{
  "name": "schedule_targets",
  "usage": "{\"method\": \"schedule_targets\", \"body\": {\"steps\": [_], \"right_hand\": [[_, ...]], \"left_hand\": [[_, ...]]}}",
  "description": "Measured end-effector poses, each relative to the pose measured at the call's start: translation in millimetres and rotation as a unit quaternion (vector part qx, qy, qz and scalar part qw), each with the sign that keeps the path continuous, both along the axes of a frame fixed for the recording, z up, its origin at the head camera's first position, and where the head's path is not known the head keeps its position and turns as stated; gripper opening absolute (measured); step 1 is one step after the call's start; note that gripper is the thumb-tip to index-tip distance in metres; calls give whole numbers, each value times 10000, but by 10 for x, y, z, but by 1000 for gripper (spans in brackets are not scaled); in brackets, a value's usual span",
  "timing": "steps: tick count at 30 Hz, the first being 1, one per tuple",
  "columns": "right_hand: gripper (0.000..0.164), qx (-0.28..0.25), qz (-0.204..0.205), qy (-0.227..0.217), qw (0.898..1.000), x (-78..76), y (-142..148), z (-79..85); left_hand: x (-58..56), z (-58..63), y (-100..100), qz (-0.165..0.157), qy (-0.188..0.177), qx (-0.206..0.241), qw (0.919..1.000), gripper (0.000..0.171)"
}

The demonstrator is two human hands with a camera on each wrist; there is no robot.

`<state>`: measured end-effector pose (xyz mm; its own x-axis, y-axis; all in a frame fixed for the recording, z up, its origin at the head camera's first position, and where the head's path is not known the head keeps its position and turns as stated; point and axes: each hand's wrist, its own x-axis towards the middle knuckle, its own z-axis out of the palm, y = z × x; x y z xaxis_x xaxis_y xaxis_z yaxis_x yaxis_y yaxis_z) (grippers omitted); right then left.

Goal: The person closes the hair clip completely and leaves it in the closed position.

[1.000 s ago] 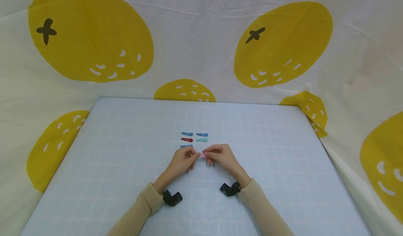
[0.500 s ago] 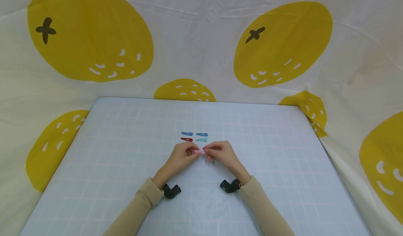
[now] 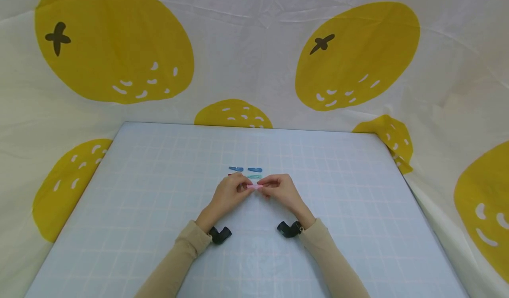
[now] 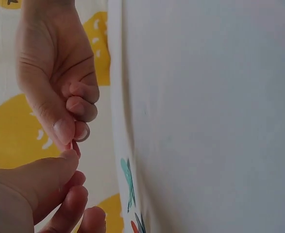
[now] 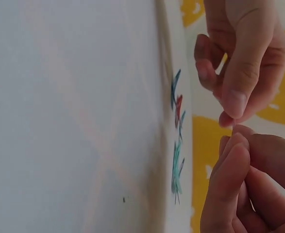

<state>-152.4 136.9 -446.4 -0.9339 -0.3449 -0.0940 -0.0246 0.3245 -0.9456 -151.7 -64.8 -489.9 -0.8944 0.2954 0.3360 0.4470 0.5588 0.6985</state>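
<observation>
A small pink hair clip is pinched at its left end by my left hand and at its right end by my right hand. It spans the gap between the fingertips, held above the table. Both wrist views show it edge-on as a thin sliver, mostly covered by thumbs and fingers. Just beyond the hands lie two blue hair clips, one on the left and one on the right. Nearer is a teal hair clip. A red hair clip is largely behind my left hand in the head view.
A pale checked cloth covers the table. Behind and beside it hangs a white curtain printed with large yellow fruit. Each wrist carries a black curved camera mount, one on the left and one on the right.
Both hands have moved farther from me with the pink hair clip, and more of it shows between them. My left hand now covers most of the red clip and the third blue clip.
</observation>
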Motion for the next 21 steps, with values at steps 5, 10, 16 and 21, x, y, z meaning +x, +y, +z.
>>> {"method": "schedule_targets", "body": {"steps": [5, 10, 16, 21], "right_hand": [[15, 131, -170, 188, 9996, -156, 6, -243], [18, 148, -273, 211, 9993, -236, 0, -301], [17, 193, -483, 191, 9985, -262, -26, -303], [12, 347, -568, 197, 9976, -274, -40, -320]], "left_hand": [[-49, -1, 17, 162, 175, -119, 9996, 11], [-108, -16, 27, 237, 183, -59, 9995, 10], [-157, -33, 29, 284, 244, -147, 9992, 9], [-196, -68, 34, 294, 237, -428, 9984, 7]]}}
